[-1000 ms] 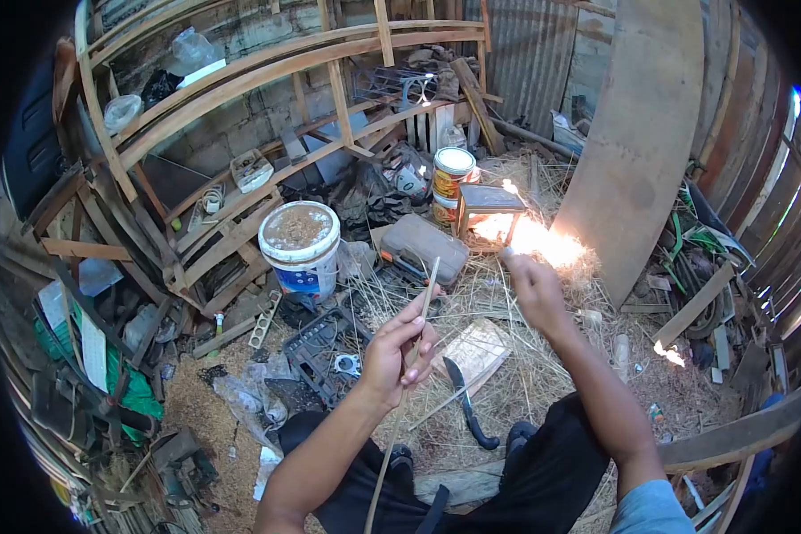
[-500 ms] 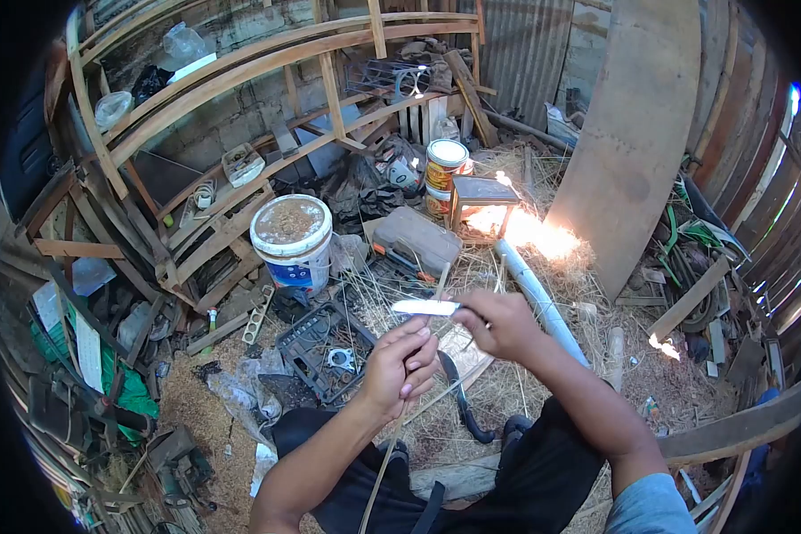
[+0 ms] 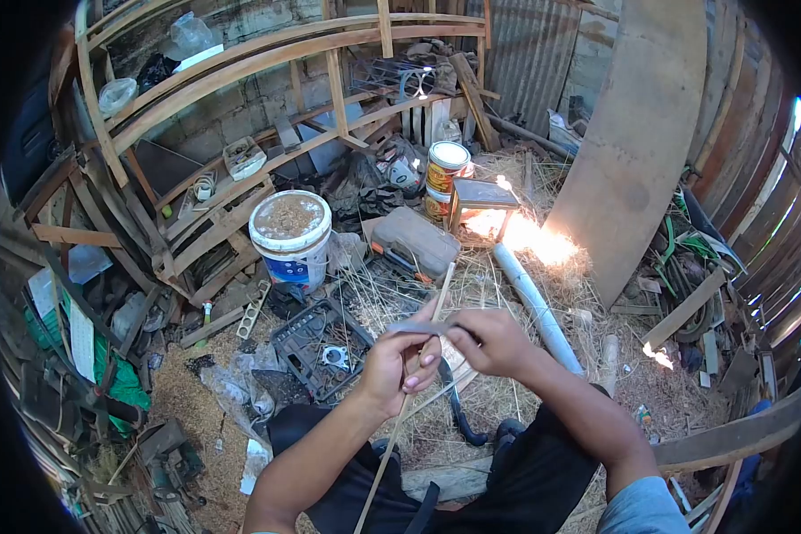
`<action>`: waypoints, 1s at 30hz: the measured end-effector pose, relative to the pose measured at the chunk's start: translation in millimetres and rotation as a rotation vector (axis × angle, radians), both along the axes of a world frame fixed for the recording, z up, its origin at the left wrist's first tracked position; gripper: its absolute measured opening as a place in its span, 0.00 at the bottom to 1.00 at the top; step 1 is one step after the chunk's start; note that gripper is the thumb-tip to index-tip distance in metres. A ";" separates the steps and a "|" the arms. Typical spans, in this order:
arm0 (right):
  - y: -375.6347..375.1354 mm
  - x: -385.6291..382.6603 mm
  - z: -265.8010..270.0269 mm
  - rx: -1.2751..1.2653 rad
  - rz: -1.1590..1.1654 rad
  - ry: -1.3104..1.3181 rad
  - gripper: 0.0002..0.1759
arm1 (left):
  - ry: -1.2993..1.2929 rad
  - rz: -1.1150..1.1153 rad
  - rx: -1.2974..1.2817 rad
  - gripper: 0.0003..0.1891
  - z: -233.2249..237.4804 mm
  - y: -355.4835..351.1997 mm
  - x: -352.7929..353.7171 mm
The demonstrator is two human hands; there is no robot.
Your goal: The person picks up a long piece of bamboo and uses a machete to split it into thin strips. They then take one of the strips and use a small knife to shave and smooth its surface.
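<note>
My left hand point(image 3: 396, 367) is closed round a long, thin strip of wood or bamboo point(image 3: 383, 467). The strip slants from above my fingers down past my left leg. A knife point(image 3: 418, 327) is in my right hand point(image 3: 491, 342), its grey blade pointing left and lying across the strip at my left fingers. My right fist hides the knife's handle. Below the hands, a curved black object point(image 3: 458, 411) lies on the straw between my feet, beside a pale piece of wood point(image 3: 445, 481).
An open black tool case point(image 3: 316, 351) lies left of my hands, with a white bucket point(image 3: 289, 240) behind it. Further off are a closed grey case point(image 3: 416, 242), a grey pipe point(image 3: 539, 307) and stacked paint cans point(image 3: 448, 169). A wide board point(image 3: 632, 133) leans at right.
My right hand has moved slightly left and down, bringing the knife blade onto the strip by my left hand. The blade's bright glare is gone. More of the strip shows above my hands.
</note>
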State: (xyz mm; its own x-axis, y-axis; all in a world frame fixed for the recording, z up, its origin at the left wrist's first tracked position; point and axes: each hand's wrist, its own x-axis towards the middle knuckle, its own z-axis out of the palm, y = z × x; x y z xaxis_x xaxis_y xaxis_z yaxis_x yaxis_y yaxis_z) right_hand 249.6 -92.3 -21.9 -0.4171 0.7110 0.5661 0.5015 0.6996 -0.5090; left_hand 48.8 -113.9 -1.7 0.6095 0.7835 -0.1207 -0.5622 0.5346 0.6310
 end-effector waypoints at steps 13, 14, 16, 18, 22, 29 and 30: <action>25.8 10.4 -4.6 0.246 -0.222 -0.054 0.10 | -0.089 -0.009 -0.031 0.26 -0.9 10.1 -2.1; 30.8 11.1 -4.8 0.271 -0.241 -0.032 0.10 | -0.104 -0.017 -0.045 0.26 -0.8 11.3 -1.9; 36.9 15.4 -5.7 0.244 -0.288 -0.064 0.09 | -0.130 -0.031 -0.070 0.26 -0.9 13.6 -2.7; 39.2 16.4 -6.7 0.222 -0.329 -0.058 0.09 | -0.120 -0.026 -0.077 0.27 -1.1 14.0 -3.1; 41.6 15.5 -11.6 0.255 -0.357 -0.068 0.12 | -0.120 -0.016 -0.071 0.27 -2.7 16.3 -3.6; 64.3 91.6 -1.5 -0.133 -0.742 0.362 0.19 | -0.011 0.016 0.075 0.25 7.6 -4.6 -10.8; 61.1 94.9 -11.1 -0.114 -0.746 0.289 0.20 | 0.021 0.051 0.066 0.25 6.6 -4.3 -9.0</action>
